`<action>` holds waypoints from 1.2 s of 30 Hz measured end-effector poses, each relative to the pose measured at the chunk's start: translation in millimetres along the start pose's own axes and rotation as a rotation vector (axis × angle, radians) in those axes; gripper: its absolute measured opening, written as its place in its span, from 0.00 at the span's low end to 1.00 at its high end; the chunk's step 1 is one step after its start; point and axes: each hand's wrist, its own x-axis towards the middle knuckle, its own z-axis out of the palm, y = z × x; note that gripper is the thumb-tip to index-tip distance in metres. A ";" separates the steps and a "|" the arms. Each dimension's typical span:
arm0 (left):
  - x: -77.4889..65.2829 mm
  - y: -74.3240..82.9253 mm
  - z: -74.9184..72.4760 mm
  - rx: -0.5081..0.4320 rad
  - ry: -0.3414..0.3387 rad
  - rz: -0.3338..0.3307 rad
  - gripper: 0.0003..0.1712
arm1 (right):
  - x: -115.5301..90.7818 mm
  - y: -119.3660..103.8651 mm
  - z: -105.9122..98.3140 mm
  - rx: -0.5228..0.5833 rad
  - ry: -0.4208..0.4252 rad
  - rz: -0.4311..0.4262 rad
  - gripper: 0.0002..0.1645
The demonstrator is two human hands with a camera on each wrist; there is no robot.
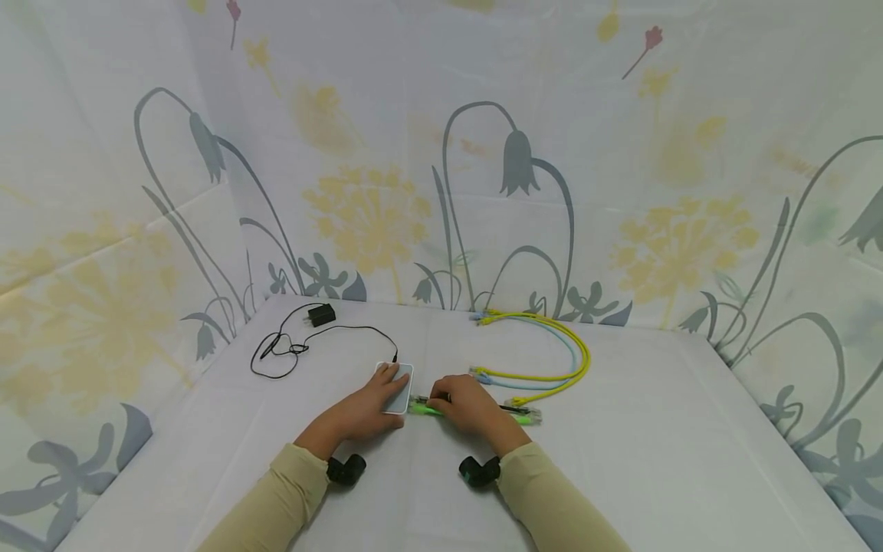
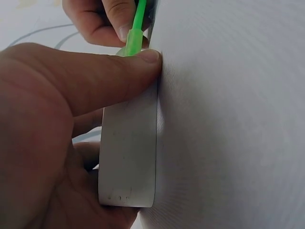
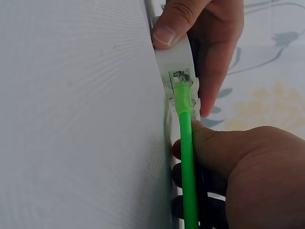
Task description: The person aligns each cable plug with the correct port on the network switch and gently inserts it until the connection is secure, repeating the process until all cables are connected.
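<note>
A small white network switch (image 1: 398, 400) lies on the table, a thin black power cord (image 1: 359, 327) running into its far edge. My left hand (image 1: 369, 406) grips it, fingers over the top and thumb (image 2: 119, 78) along the near side. Ports show on its right side in the right wrist view. A green network cable (image 3: 188, 162) has its plug at one of these ports. Just beyond it runs a black network cable (image 1: 513, 409), its near end also beside the switch. My right hand (image 1: 469, 402) pinches the black cable between thumb and curled fingers.
Yellow network cables (image 1: 582, 349) and a light blue one (image 1: 569, 353) curve together at the back right. At the back left lies a black power adapter (image 1: 321, 314), its cord looped on the white table (image 1: 621, 460). A flower-patterned curtain (image 1: 483, 230) encloses the table.
</note>
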 end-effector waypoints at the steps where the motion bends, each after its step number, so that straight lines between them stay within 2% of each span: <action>1: 0.0 0.1 -0.1 0.004 -0.002 -0.003 0.42 | 0.2 0.1 0.3 -0.001 -0.001 0.002 0.07; 36: -0.5 4.9 -0.6 0.007 -0.001 -0.003 0.41 | 4.5 -0.5 1.5 0.005 -0.018 0.013 0.06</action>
